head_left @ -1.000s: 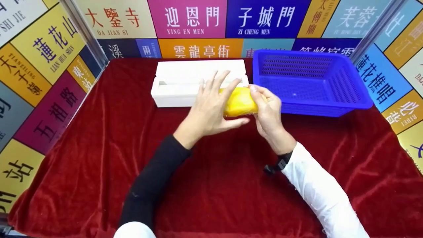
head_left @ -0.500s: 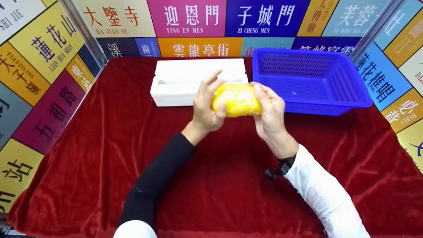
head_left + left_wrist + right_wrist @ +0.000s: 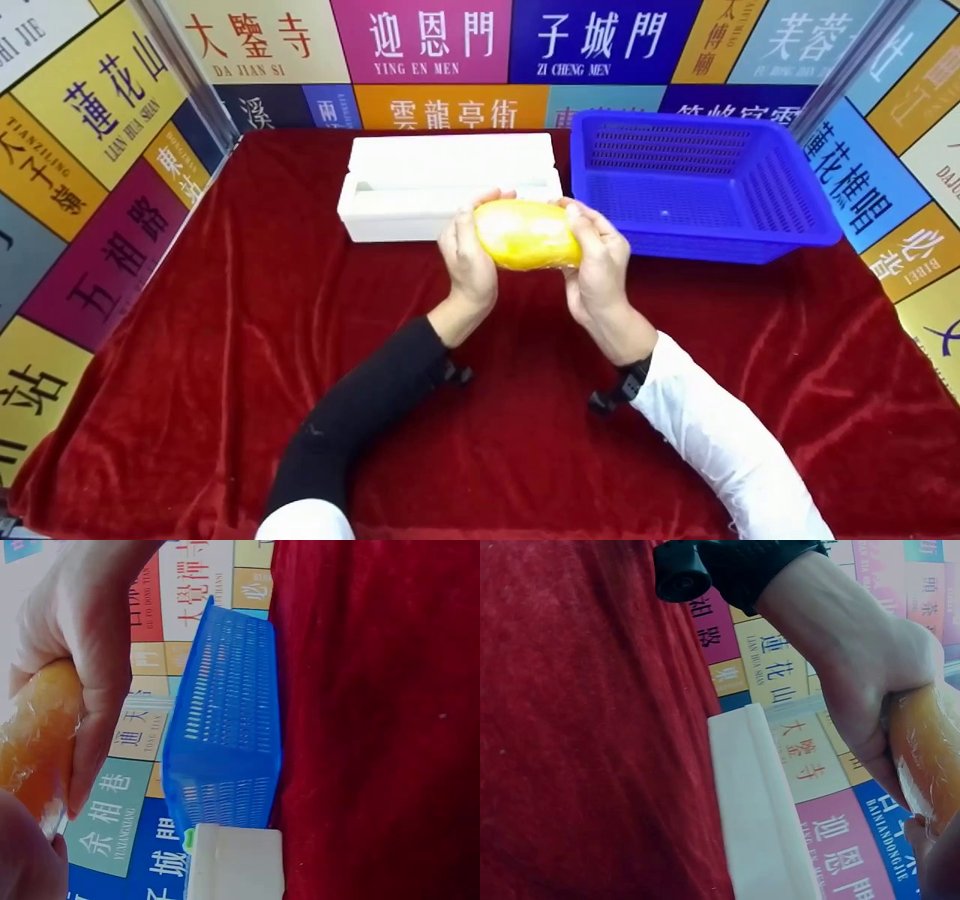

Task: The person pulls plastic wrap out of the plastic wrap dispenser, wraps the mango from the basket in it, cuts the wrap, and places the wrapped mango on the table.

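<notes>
A yellow mango-like fruit in clear plastic wrap is raised between both hands, in front of the white box. The left hand grips its left end, with the fingers partly hidden behind it. At the other end, the right hand holds it with the thumb on top. In the left wrist view the wrapped fruit shows crinkled film over its side. The right wrist view catches the fruit at the right border, gripped by the left hand, while the right hand shows below.
Behind the hands stands a white foam box with a long recess in its top. A blue perforated basket is to its right. Dark red velvet cloth covers the table, and printed panels wall in the back and sides.
The left hand, spread over the fruit's left side a second ago, has closed round that end. More of the fruit's top shows. The right hand keeps its hold.
</notes>
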{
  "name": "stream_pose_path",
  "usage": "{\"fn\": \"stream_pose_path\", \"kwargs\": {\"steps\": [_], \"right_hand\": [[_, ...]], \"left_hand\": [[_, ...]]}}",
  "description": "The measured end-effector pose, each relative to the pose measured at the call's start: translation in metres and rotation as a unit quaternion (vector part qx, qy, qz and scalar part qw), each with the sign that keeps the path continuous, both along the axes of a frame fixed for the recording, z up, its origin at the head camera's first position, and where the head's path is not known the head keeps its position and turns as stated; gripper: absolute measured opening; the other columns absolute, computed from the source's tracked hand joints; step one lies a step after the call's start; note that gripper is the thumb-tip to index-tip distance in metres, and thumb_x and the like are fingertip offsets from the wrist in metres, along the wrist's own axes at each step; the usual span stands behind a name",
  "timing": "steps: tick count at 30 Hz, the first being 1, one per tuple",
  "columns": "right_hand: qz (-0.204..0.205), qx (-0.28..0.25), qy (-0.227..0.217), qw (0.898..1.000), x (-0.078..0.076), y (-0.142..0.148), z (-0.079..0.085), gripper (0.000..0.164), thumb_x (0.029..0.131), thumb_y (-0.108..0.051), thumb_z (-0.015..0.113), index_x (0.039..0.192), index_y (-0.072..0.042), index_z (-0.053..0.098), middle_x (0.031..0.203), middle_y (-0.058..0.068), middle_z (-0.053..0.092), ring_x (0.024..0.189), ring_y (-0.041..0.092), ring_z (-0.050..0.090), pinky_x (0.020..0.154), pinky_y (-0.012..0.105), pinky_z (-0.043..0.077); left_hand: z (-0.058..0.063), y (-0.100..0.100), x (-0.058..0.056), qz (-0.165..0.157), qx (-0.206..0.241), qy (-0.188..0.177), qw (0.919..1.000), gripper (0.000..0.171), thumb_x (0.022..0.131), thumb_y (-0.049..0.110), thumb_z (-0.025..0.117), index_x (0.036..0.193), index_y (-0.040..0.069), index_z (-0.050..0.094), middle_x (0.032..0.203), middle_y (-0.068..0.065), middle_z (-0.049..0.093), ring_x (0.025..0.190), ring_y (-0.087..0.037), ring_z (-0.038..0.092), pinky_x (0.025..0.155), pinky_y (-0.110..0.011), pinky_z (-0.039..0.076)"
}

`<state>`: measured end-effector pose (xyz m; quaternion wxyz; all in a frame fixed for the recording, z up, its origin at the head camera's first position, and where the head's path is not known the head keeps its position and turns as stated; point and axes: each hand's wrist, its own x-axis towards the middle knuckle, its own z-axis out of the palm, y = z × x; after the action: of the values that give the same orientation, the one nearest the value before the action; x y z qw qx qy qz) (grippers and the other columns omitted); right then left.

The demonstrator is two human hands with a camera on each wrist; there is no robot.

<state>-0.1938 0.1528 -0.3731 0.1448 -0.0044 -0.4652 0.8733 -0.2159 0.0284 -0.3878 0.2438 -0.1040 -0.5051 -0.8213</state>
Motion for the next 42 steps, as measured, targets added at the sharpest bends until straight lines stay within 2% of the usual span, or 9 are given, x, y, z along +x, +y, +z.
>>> {"fn": "stream_pose_path", "kwargs": {"steps": [7, 12, 19, 24, 29, 32, 34, 36, 42], "right_hand": [[0.008, 0.011, -0.01, 1.0, 0.001, 0.002, 0.0, 0.043, 0.099, -0.011, 0.058, 0.131, 0.018, 0.053, 0.106, 0.009, 0.072, 0.088, 0.02, 0.066, 0.068, 0.029, 0.059], [0.042, 0.033, -0.007, 0.999, 0.002, 0.008, 0.007, 0.036, 0.099, -0.013, 0.057, 0.125, 0.011, 0.059, 0.109, 0.009, 0.069, 0.084, 0.017, 0.065, 0.065, 0.027, 0.058], [0.146, 0.077, 0.101, 0.981, 0.005, 0.028, 0.021, 0.042, 0.087, -0.002, 0.063, 0.127, 0.003, 0.052, 0.117, 0.012, 0.059, 0.093, 0.019, 0.064, 0.077, 0.026, 0.054], [0.177, 0.134, 0.131, 0.966, 0.011, 0.043, 0.031, 0.05, 0.082, 0.009, 0.059, 0.128, -0.002, 0.044, 0.119, 0.014, 0.053, 0.095, 0.02, 0.06, 0.077, 0.026, 0.052], [0.181, 0.192, 0.124, 0.956, 0.017, 0.059, 0.036, 0.047, 0.085, 0.01, 0.059, 0.129, 0.0, 0.046, 0.12, 0.015, 0.055, 0.096, 0.019, 0.06, 0.078, 0.026, 0.054], [0.168, 0.251, 0.127, 0.945, 0.022, 0.068, 0.038, 0.049, 0.084, 0.013, 0.064, 0.13, 0.003, 0.05, 0.122, 0.014, 0.058, 0.102, 0.02, 0.06, 0.082, 0.026, 0.055], [0.143, 0.32, 0.129, 0.927, 0.026, 0.074, 0.038, 0.052, 0.081, 0.013, 0.071, 0.129, 0.004, 0.053, 0.121, 0.012, 0.061, 0.105, 0.019, 0.06, 0.086, 0.024, 0.052], [0.116, 0.403, 0.125, 0.899, 0.031, 0.079, 0.037, 0.055, 0.078, 0.007, 0.079, 0.129, 0.001, 0.057, 0.119, 0.009, 0.065, 0.1, 0.018, 0.061, 0.083, 0.023, 0.051], [0.073, 0.614, 0.12, 0.777, 0.045, 0.088, 0.029, 0.063, 0.075, -0.02, 0.09, 0.13, -0.008, 0.062, 0.116, 0.004, 0.065, 0.083, 0.016, 0.062, 0.071, 0.023, 0.05]], "left_hand": [[-0.002, 0.001, 0.002, 0.008, -0.01, -0.006, 0.9999, 0.047, 0.102, 0.017, 0.033, 0.116, -0.012, 0.067, 0.112, -0.025, 0.072, 0.103, -0.024, 0.069, 0.089, -0.033, 0.055], [0.006, -0.001, 0.005, -0.002, -0.021, -0.006, 0.9998, 0.046, 0.103, 0.015, 0.032, 0.118, -0.014, 0.065, 0.115, -0.026, 0.071, 0.108, -0.025, 0.068, 0.094, -0.032, 0.054], [0.029, -0.015, 0.007, -0.022, -0.126, 0.03, 0.9914, 0.045, 0.103, 0.017, 0.035, 0.124, -0.011, 0.064, 0.125, -0.023, 0.067, 0.108, -0.018, 0.062, 0.098, -0.028, 0.047], [0.045, -0.03, 0.011, -0.055, -0.253, 0.026, 0.9654, 0.056, 0.089, 0.032, 0.057, 0.133, -0.002, 0.059, 0.131, -0.019, 0.05, 0.115, -0.02, 0.05, 0.098, -0.026, 0.042], [0.056, -0.046, 0.018, -0.134, -0.363, 0.016, 0.9221, 0.081, 0.076, 0.033, 0.083, 0.147, 0.015, 0.049, 0.132, -0.01, 0.044, 0.119, -0.019, 0.048, 0.1, -0.031, 0.044], [0.06, -0.056, 0.019, -0.166, -0.41, 0.03, 0.8963, 0.084, 0.074, 0.033, 0.088, 0.147, 0.018, 0.049, 0.132, -0.008, 0.047, 0.12, -0.018, 0.048, 0.099, -0.032, 0.047], [0.06, -0.062, 0.02, -0.172, -0.442, 0.043, 0.8792, 0.081, 0.074, 0.035, 0.089, 0.144, 0.018, 0.053, 0.13, -0.007, 0.05, 0.117, -0.017, 0.05, 0.096, -0.032, 0.049], [0.058, -0.066, 0.022, -0.173, -0.475, 0.057, 0.861, 0.078, 0.074, 0.039, 0.089, 0.141, 0.016, 0.056, 0.126, -0.005, 0.053, 0.114, -0.016, 0.052, 0.093, -0.032, 0.052], [0.046, -0.07, 0.032, -0.154, -0.582, 0.067, 0.7959, 0.078, 0.075, 0.05, 0.085, 0.14, 0.016, 0.057, 0.122, -0.003, 0.054, 0.109, -0.015, 0.055, 0.093, -0.032, 0.049]]}}
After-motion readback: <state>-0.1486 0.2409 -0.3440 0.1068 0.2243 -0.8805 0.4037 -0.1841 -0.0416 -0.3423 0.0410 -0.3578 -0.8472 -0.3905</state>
